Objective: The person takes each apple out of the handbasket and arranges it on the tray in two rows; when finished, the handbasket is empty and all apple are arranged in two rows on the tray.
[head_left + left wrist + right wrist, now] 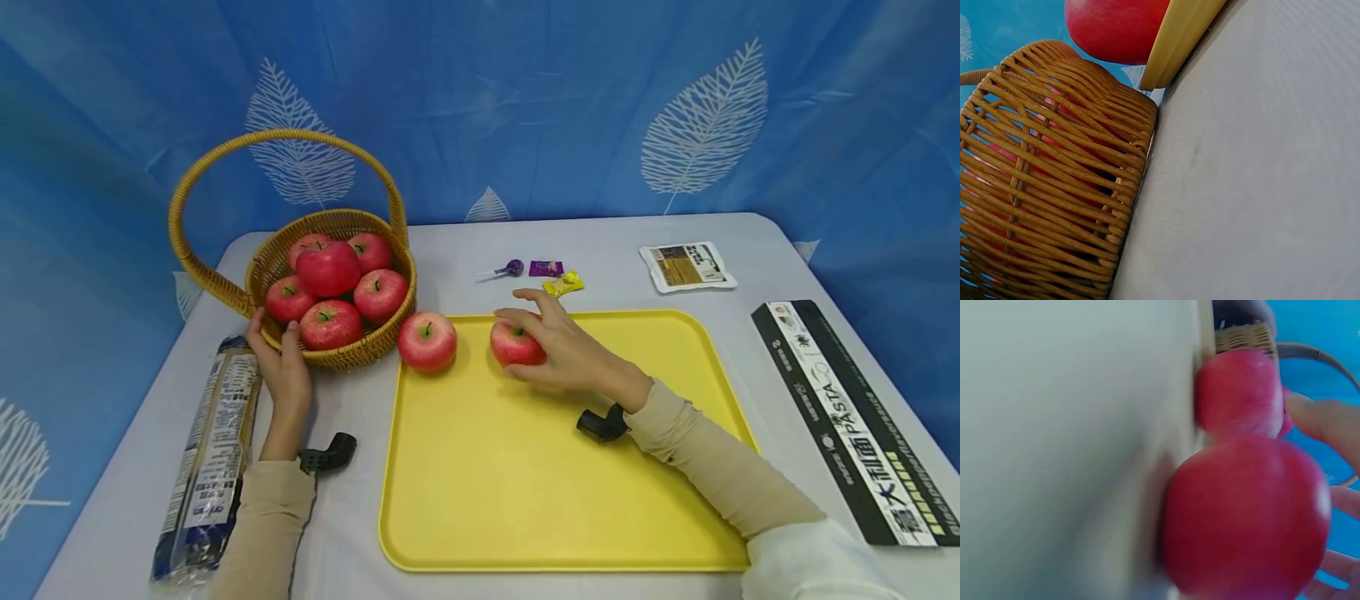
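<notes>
A wicker basket (352,357) full of red apples stands at the back left, its tall handle arching up. My left hand (287,375) holds the basket at its front left rim. In the left wrist view the woven wall (1054,162) fills the left side, and the hand is out of sight. My right hand (566,346) is over a red apple (516,343) on the yellow tray (555,467), thumb at its near side and fingers spread above it. A second apple (427,342) sits on the tray's back left corner, beside the basket.
Behind the tray lie a lollipop (513,267), a purple candy (546,268) and a yellow candy (564,284). A white pouch (687,267) is at the back right, a black pasta box (847,417) at the right. A long plastic packet (213,450) lies left of my left forearm.
</notes>
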The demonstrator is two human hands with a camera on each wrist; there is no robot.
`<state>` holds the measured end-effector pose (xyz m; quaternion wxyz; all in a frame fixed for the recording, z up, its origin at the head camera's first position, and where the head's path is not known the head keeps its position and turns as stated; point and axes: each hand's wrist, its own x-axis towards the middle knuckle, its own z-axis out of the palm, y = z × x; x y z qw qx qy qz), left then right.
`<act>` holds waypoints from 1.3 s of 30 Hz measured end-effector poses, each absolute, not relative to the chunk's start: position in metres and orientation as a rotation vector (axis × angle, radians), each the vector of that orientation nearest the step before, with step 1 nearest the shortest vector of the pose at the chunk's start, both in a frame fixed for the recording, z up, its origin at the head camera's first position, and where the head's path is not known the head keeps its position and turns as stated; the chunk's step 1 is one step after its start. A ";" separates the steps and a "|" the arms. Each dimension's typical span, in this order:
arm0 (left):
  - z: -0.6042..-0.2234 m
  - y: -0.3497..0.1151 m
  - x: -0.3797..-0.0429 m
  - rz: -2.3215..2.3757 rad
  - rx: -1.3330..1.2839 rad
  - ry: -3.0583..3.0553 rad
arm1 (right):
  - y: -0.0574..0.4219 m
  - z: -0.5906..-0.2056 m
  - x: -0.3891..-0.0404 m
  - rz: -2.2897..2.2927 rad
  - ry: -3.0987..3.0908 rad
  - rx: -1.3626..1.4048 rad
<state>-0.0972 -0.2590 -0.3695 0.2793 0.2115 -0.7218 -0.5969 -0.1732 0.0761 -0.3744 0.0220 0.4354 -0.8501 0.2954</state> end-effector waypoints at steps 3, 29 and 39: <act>-0.369 -0.258 -0.097 -1.586 0.584 -1.946 | 0.061 -0.365 -0.173 0.924 -2.561 1.342; -0.402 -0.280 -0.114 -1.489 0.599 -1.959 | -0.172 -0.323 -0.231 1.039 -2.940 1.122; -0.400 -0.280 -0.112 -1.475 0.607 -1.958 | -0.152 -0.312 -0.228 1.306 -2.840 1.130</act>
